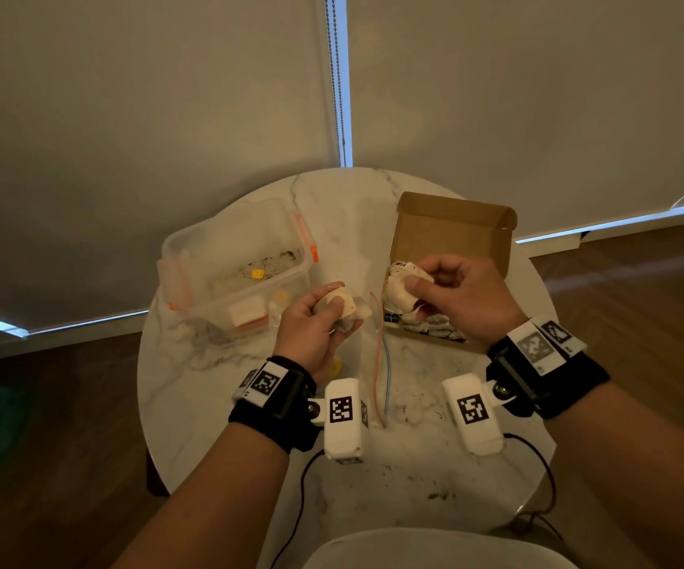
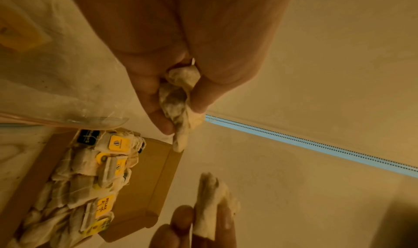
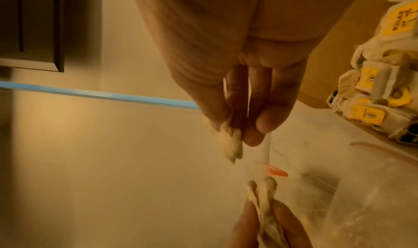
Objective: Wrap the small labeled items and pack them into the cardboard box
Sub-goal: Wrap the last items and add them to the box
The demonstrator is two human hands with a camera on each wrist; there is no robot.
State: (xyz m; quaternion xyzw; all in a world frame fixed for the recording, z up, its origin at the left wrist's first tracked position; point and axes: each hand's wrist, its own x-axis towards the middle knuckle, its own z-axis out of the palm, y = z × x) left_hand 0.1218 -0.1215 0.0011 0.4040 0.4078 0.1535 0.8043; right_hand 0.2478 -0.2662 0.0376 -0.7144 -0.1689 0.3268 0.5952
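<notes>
Tea bags [image 2: 99, 178], folded with yellow tags showing, already fill much of the open cardboard box [image 1: 451, 236] at the right of the round marble counter [image 1: 414, 457]. Left hand [image 1: 311, 326] curls around one crumpled tea bag [image 1: 338, 304] held above the counter between tub and box; right hand [image 1: 459, 295] pinches a second tea bag [image 1: 399, 287] over the box's near edge. Clear plastic tub [image 1: 233, 256] at left holds a few remaining items (contents indistinct, one yellow tag visible). Judged progress: well advanced; both held bags remain to be wrapped and packed, then whatever the tub retains.
</notes>
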